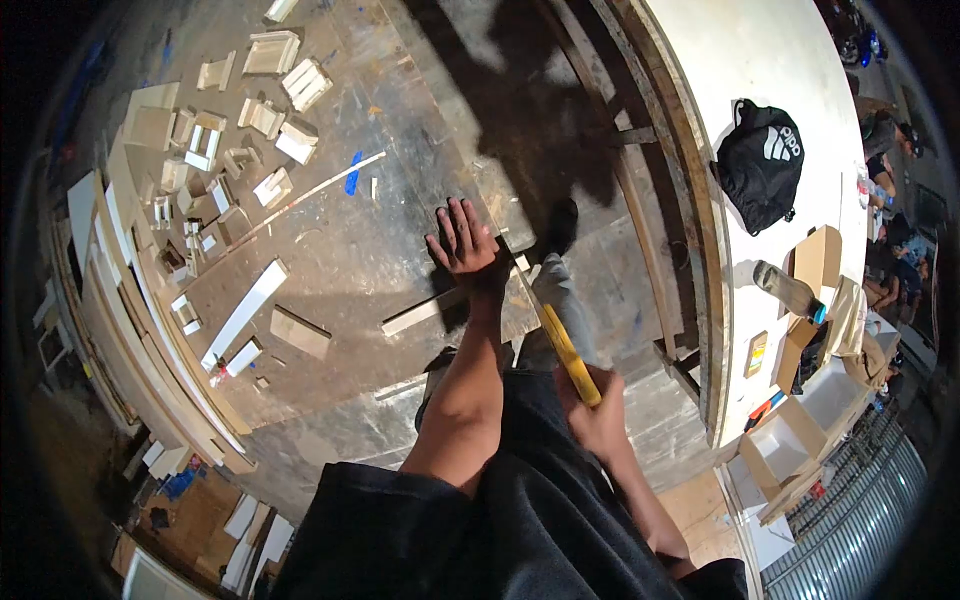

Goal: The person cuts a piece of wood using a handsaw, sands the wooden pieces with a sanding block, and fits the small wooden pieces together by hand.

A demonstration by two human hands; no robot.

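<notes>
My left hand (pixel 465 240) lies with its fingers spread, palm down, over a strip of wood (pixel 425 312) near the edge of the wooden work surface. In my right hand (pixel 592 408) is the yellow handle of a saw (pixel 567 350), with my fingers wrapped round it. The saw's thin blade runs from the handle up toward my left hand and passes just to the right of it. Part of the wood strip is hidden under my left hand and wrist.
Small wooden pieces (pixel 262 117) lie scattered at the upper left, with a white board (pixel 243 313) below them. Long boards (pixel 130 300) are stacked at the far left. On a white table at right are a black bag (pixel 762 165) and a bottle (pixel 788 290). People are at the far right.
</notes>
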